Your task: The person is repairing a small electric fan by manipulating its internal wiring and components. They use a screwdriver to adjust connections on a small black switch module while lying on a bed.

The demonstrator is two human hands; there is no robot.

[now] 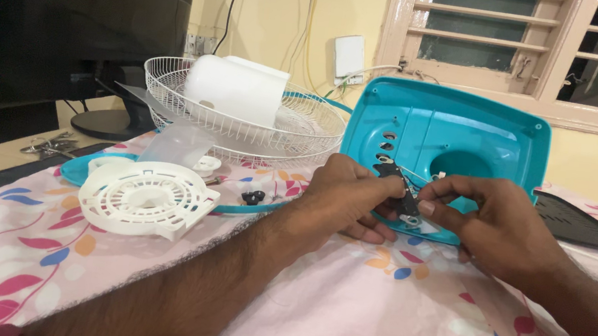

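Head view: small black part (407,202) with thin white wires, pinched between fingers of left hand (347,197) and right hand (494,222), held just in front of teal plastic base (486,130) standing tilted on table (372,314) under floral pink cloth. Further left, white round vented cover (143,198), white wire fan guard (244,119) carrying white motor housing (236,88), clear fan blade (176,144); black wedge-shaped piece (581,224) at right, dark monitor (67,10) behind.
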